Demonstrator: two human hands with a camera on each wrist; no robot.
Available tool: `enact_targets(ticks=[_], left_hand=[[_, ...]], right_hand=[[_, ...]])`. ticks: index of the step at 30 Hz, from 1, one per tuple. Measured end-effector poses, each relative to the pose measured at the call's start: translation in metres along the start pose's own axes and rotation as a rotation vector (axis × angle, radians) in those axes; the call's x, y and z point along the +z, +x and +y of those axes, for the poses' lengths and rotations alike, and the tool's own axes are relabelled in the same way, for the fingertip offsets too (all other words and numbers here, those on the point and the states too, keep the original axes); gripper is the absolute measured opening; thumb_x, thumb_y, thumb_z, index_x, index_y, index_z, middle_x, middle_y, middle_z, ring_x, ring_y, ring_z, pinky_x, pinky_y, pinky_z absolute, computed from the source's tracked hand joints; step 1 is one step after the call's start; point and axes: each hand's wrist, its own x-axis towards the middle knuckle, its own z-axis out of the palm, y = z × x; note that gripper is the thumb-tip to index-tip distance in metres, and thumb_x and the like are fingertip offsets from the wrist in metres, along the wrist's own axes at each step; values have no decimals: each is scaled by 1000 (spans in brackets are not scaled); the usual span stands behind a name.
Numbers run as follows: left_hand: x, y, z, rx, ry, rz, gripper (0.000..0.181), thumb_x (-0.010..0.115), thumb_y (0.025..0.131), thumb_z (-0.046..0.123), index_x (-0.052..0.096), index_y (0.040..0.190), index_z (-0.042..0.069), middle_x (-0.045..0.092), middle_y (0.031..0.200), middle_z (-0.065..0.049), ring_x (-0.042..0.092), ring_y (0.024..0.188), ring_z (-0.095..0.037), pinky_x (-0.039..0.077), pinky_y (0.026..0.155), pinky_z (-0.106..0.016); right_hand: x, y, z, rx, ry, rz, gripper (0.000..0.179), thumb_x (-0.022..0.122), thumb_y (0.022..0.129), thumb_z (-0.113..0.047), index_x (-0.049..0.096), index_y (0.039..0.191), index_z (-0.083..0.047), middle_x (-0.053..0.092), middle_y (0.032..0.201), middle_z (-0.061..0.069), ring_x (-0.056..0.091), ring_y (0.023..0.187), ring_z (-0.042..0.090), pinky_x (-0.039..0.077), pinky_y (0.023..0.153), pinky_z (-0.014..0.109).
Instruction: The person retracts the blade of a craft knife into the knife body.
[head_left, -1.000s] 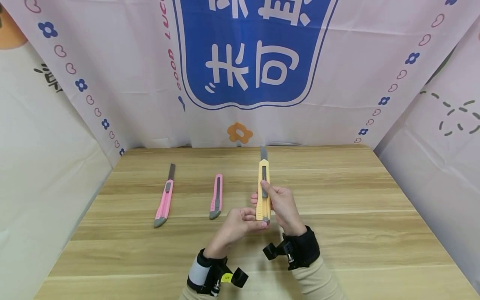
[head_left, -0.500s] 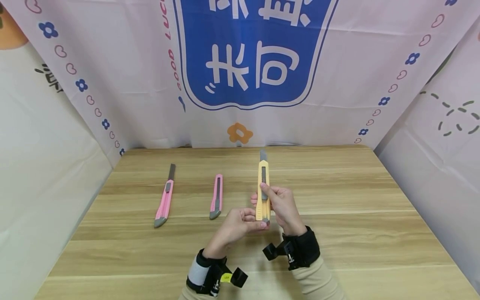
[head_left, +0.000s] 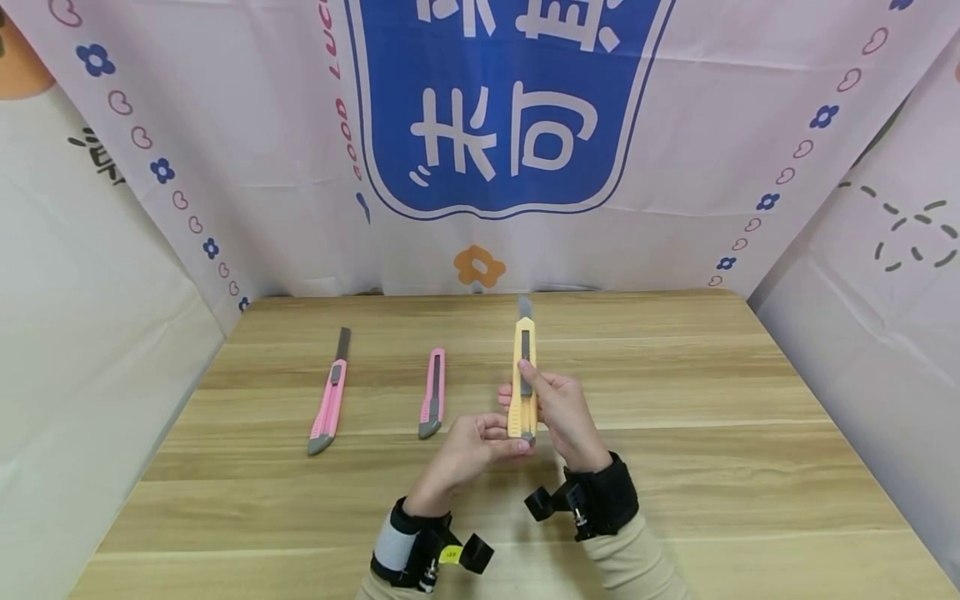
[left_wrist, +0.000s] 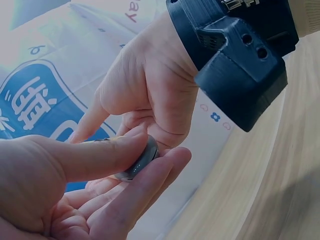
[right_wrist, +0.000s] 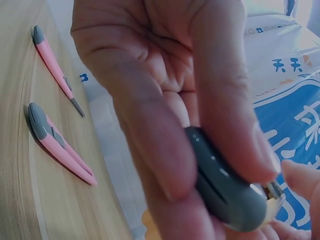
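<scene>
Black straps circle both wrists, and the forearms slant inward from the front of the table (head_left: 712, 408). The left hand (head_left: 467, 454) pinches the grey butt end of a yellow knife (head_left: 515, 392) between thumb and fingers. The right hand (head_left: 567, 414) grips its body higher up, thumb laid along the grey slider; how those fingers sit behind, I can't quite make out. Compared with 0.5 s ago, the knife and both hands have drifted slightly left; the blade juts out, pointing away from the person. Fingers hide parts of the handle. To the left lie 2 pink knives: the nearer one (head_left: 432, 396) with no blade showing, the farther one (head_left: 328, 408) with its blade out. Behind hangs a printed cloth (head_left: 300, 225).
</scene>
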Motion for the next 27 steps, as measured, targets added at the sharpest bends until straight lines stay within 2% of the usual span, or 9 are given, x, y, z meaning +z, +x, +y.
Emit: enact_targets(ticks=[7,15,22,27], left_hand=[[1,-1,1,-10,-15,14,27,68,81,0,61,104,-13,71,97,-28,70,86,-26,57,83,-42],[1,0,0,2,-6,-1,27,68,81,0,62,104,-13,71,97,-28,70,85,-25,57,83,-43],[0,1,0,2,3,-22,27,68,81,0,62,104,-12,70,97,-28,68,90,-34,56,84,-46],[-1,-1,1,5,-9,-29,28,66,82,-1,60,106,-14,69,99,-30,68,90,-33,57,84,-45]], right_hand=[[0,-1,0,19,-9,1,56,60,87,-44,64,109,7,76,80,4,71,81,19,60,69,24],[2,0,0,-31,12,21,48,57,92,-32,61,106,14,74,69,-2,71,70,15,60,63,21],[3,0,1,-40,27,37,47,57,93,-27,60,102,19,73,63,-4,70,66,15,60,59,21],[4,0,1,-47,28,42,44,57,94,-23,58,103,20,73,63,-3,70,65,14,60,59,20]])
